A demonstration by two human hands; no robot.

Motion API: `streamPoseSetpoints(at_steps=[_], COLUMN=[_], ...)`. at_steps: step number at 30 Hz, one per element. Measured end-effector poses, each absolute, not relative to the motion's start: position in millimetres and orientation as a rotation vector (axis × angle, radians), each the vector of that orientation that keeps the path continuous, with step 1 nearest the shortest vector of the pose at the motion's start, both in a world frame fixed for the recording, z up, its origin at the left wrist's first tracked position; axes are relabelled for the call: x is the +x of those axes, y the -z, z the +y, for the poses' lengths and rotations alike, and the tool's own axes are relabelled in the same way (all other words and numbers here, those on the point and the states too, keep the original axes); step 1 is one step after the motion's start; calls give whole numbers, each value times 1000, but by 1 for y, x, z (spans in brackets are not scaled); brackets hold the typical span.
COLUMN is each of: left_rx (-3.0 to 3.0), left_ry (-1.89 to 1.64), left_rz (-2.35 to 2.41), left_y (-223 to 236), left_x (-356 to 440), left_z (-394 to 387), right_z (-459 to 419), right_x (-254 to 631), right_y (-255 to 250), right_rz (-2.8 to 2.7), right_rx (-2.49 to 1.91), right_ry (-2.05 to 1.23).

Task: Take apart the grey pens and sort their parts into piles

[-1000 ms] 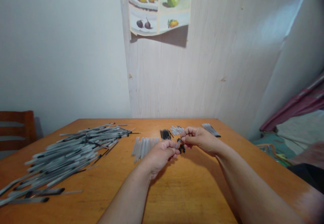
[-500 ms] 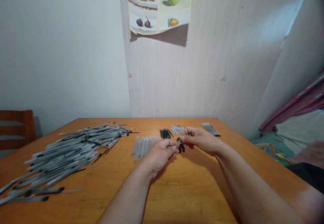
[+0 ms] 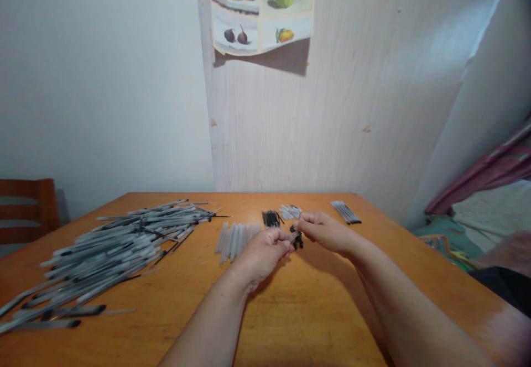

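Near the middle of the table, my left hand (image 3: 271,248) is closed in a pinch on a small translucent tube (image 3: 292,238), whose end sticks out past the fingertips. My right hand (image 3: 317,226) is closed just beyond it, thumb and forefinger pressed together; whatever they pinch is too small to make out. Below and between the fingertips lie several small black caps (image 3: 298,241). Left of my left hand is a row of clear plastic tubes (image 3: 234,240). Behind the hands are a bunch of thin black rods (image 3: 271,219) and small whitish pieces (image 3: 289,211).
A large loose pile of grey-white pen-like sticks with black ends (image 3: 120,245) covers the left of the wooden table (image 3: 290,317). At the back right lies a short row of similar sticks (image 3: 345,212). A wooden chair (image 3: 27,206) stands at the left.
My right hand's fingers have closed in more and turned slightly downward at the tube's end. My left hand stays nearly still, holding the tube.
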State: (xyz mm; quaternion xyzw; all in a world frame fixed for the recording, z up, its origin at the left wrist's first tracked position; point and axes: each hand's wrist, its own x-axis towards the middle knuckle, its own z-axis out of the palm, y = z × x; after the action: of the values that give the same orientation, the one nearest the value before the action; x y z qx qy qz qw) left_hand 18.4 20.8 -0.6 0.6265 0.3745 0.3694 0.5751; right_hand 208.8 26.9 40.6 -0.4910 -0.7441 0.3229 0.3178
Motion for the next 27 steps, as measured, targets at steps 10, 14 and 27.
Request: streamPoseSetpoints(at_steps=[10, 14, 27], left_rx=[1496, 1438, 1386], left_ry=[-851, -874, -867], left_rz=[899, 889, 827], left_y=[-8, -9, -3], left_x=[17, 15, 13], left_z=[17, 18, 22], right_z=[35, 32, 25], right_x=[210, 213, 216], right_y=[-32, -35, -41], right_rz=[-2023, -1898, -1809], right_rx=[-1163, -1224, -1062], right_ry=[-839, -856, -1047])
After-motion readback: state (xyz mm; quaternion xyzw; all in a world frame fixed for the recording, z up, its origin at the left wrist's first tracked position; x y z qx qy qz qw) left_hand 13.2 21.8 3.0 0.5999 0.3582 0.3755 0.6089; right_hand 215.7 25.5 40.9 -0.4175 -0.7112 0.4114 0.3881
